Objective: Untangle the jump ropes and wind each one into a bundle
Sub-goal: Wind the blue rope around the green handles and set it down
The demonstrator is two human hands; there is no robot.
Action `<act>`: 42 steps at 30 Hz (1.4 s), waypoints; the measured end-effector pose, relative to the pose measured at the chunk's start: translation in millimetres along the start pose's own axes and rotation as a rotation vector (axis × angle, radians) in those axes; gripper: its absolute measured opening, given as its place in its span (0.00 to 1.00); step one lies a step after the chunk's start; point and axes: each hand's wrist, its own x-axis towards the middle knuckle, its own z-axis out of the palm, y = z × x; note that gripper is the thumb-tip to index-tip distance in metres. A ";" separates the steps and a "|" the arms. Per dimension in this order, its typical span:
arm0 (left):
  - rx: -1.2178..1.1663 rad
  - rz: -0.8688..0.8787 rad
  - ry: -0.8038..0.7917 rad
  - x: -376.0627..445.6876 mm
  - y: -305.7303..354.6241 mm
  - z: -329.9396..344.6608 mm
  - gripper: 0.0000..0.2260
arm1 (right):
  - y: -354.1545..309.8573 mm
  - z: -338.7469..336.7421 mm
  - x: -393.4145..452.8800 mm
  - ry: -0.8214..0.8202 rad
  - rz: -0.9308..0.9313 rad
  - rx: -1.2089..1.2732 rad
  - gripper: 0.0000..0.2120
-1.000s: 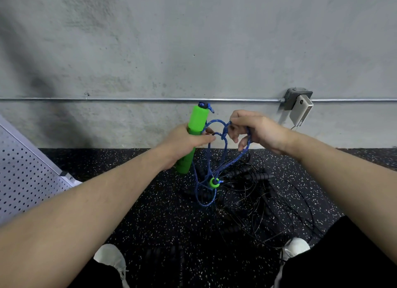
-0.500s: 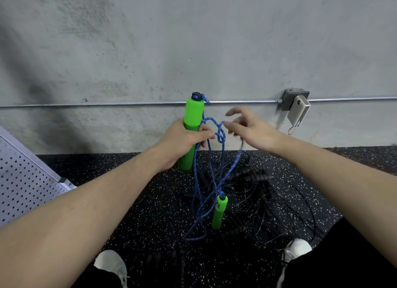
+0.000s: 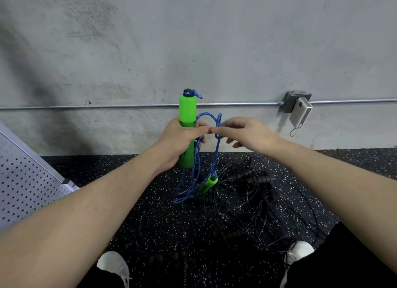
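Here, the head view shows no readable writing and no containers. The left hand (image 3: 180,140) grips an upright green handle (image 3: 187,111) of the blue rope (image 3: 216,156), which loops up beside the handle and hangs toward the floor (image 3: 139,223). The right hand (image 3: 247,133) pinches the blue loop at its fingertips, other fingers loosely spread. A second green handle (image 3: 208,183) dangles low, over a tangle of black ropes (image 3: 257,193) lying on the speckled floor by the wall (image 3: 236,40).
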 end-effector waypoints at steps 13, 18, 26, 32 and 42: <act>-0.233 -0.050 0.104 -1.9 3.5 5.0 0.11 | -0.9 -1.0 8.0 -0.058 0.257 0.482 0.03; -0.295 -0.082 0.105 0.2 4.6 -2.9 0.15 | 3.1 -9.5 11.2 0.008 0.275 0.553 0.03; -0.018 -0.090 0.234 0.3 -4.3 4.9 0.10 | 6.4 -8.5 10.1 0.013 0.234 0.409 0.07; 0.252 0.076 0.120 -0.7 -7.9 12.5 0.09 | 8.2 -2.7 13.7 0.043 0.199 0.281 0.08; -0.011 0.181 0.392 3.7 7.4 16.3 0.07 | 18.1 -4.7 7.3 -0.214 0.200 0.029 0.09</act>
